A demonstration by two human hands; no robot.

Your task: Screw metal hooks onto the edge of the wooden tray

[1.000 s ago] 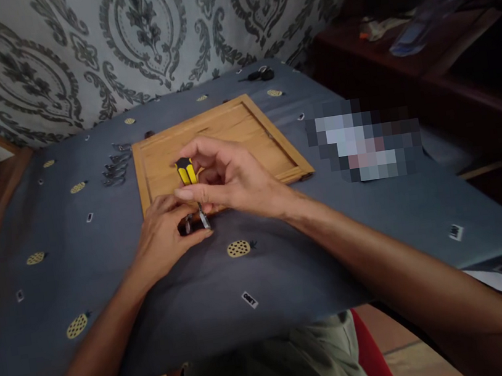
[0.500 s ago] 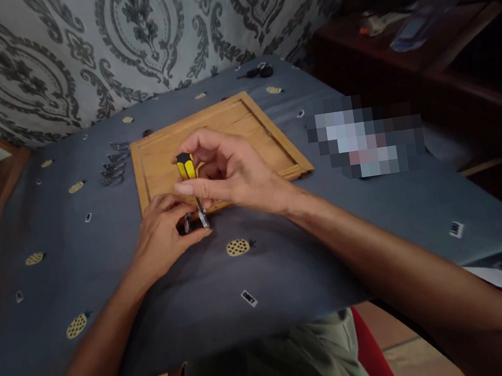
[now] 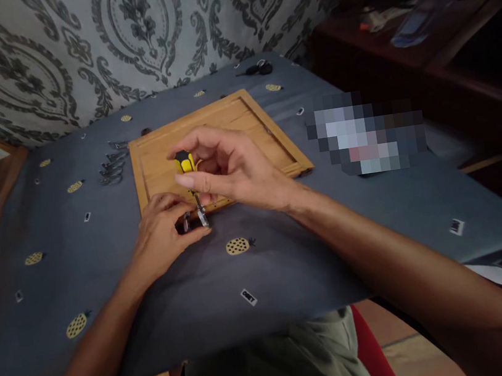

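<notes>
Since the earlier frames the yellow-and-black-handled screwdriver (image 3: 184, 161) has been raised slightly and carried a little further from the body. It is being clasped by the right hand (image 3: 234, 171), with fingers curled over the handle and the thumb pressed beneath it. Its long axis is being held near upright, tip straight below the grip. There a small silvery metal fitting (image 3: 202, 217) is being pinched by the left hand (image 3: 163, 228), the nearer hand, against the near edge of the framed light-wood panel (image 3: 241, 121). The panel is lying beyond both grips on the grey printed cloth (image 3: 288, 251).
</notes>
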